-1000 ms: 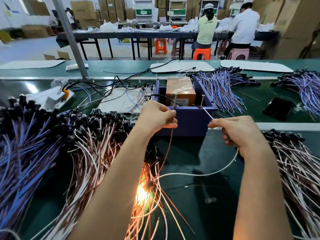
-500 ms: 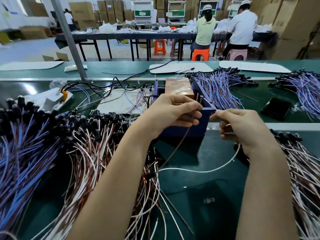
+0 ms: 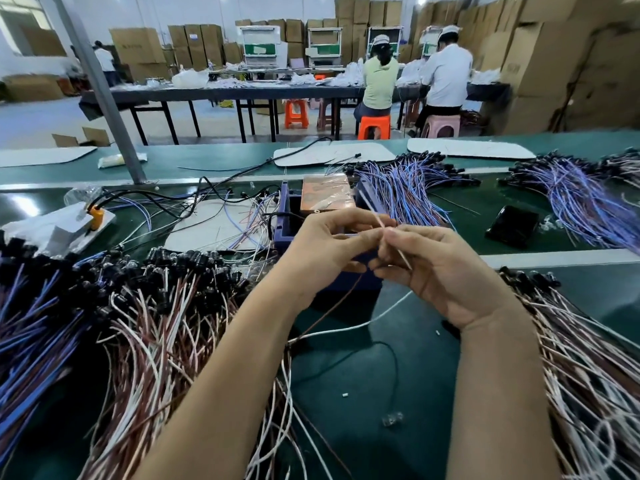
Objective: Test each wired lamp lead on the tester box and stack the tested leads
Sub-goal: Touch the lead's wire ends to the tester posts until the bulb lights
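Pinching the bare ends of one lamp lead [image 3: 374,318] between thumb and fingertips, the left hand [image 3: 329,254] and right hand [image 3: 443,275] meet at the centre of the view, close in front of the tester box [image 3: 281,216]. From the hands the lead's brown and white wires sag toward 7 o'clock and pass under the left forearm, so its lamp is hidden. Bringing both ends together likely lets the lead be handled as a single strand, ready for stacking. The box is an open purple-blue tray at 12 o'clock. It holds a copper-coloured block [image 3: 325,195] wrapped in film, and a black cable enters on its 9 o'clock side. Brown-and-white leads lie heaped at 8 o'clock [image 3: 149,327] and at 4 o'clock [image 3: 588,368], lamp holders pointing away from the person, within easy reach of either hand. Which heap is the tested one cannot be told. Blue leads [image 3: 408,192] fan out at 1 o'clock
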Demonstrator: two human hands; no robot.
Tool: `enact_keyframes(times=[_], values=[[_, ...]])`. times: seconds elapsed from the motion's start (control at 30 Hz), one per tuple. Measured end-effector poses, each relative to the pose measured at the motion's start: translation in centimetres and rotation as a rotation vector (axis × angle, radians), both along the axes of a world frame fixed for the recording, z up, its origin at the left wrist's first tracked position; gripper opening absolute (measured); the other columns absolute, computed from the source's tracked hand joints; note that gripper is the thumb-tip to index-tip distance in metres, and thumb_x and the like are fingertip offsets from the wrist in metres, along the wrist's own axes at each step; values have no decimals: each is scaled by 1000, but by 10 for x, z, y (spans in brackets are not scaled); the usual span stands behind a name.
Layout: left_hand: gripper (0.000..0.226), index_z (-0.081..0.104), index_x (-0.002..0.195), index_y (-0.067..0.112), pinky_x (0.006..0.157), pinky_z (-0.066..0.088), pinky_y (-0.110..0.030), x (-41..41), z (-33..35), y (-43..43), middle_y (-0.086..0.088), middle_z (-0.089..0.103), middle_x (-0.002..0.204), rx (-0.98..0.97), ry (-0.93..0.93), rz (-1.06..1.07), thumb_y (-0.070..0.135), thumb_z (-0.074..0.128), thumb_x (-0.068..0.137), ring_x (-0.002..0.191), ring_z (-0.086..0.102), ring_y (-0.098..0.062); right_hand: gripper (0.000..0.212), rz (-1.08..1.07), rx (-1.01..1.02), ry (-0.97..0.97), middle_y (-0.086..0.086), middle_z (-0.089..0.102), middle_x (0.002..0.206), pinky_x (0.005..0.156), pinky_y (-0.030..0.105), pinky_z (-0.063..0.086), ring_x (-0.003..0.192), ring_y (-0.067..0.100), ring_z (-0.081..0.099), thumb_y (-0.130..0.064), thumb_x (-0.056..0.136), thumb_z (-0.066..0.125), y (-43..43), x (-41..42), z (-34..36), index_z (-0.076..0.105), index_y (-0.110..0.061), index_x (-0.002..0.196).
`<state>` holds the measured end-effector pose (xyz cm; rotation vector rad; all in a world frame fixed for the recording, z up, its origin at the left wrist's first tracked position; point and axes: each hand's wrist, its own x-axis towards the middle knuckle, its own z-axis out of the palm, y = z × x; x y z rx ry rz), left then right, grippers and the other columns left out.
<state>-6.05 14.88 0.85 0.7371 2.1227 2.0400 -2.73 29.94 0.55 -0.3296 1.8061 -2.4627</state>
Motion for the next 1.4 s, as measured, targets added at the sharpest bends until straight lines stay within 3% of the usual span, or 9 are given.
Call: enact_keyframes(times=[0.27,0.5,0.7,0.8,0.9,1.03,1.2,1.3,1.4], values=[[51,64,93,32,61,46,-24,-14,-24,7,3,71,87,-335,-255,-136,68,30,83,74,61,-13,27,-357,134,83,6,66,63,57,21,56,56,14,61,-10,87,63,2,4,12,68,-8,61],[24,60,103,21,65,47,-19,-18,-55,3,5,68,92,-900,-175,-307,40,47,98,73,61,-6,28,-825,-31,146,3,66,65,57,21,55,55,12,60,-12,93,59,24,17,25,65,-9,66],[24,66,109,7,62,48,-15,-15,-53,16,7,70,80,-602,-175,-274,23,51,98,61,59,-3,24,-1017,-130,83,-4,64,65,52,21,53,56,13,58,-13,92,59,35,20,23,65,-14,69],[18,68,104,12,63,49,-16,-12,-50,17,6,71,75,-426,-188,-216,17,52,98,58,56,-3,18,-1085,-109,34,0,65,105,57,22,55,77,11,59,-18,91,62,41,17,20,68,-13,108],[19,68,109,12,65,48,-18,-11,-48,17,3,72,77,-427,-177,-176,13,54,96,57,55,-2,63,-1173,51,-10,-1,12,159,86,29,54,127,15,45,-27,90,64,40,12,16,36,-14,145],[21,67,112,13,67,48,-20,-6,-47,23,3,72,79,-376,-164,-146,9,54,96,61,54,-6,74,-1246,359,19,-12,-27,155,96,15,29,146,18,-9,-32,89,64,25,10,16,25,-15,150],[20,69,106,13,74,49,-26,-6,-42,23,-5,73,85,-237,-147,-95,9,53,96,68,60,-10,47,-1143,39,447,-11,6,160,92,8,44,127,-22,26,-17,90,63,13,12,26,51,-9,135],[17,73,97,17,73,51,-25,-6,-38,22,-6,74,90,-113,-163,-117,17,57,91,71,62,-10,20,-701,-230,425,2,61,128,49,26,54,84,13,71,-24,95,55,18,18,27,70,-12,102],[20,76,86,21,74,52,-29,-6,-35,25,-4,73,87,103,-229,-130,28,59,80,73,65,-13,39,-266,139,62,12,73,80,39,21,43,57,23,66,-35,95,52,18,23,20,70,-5,76]])
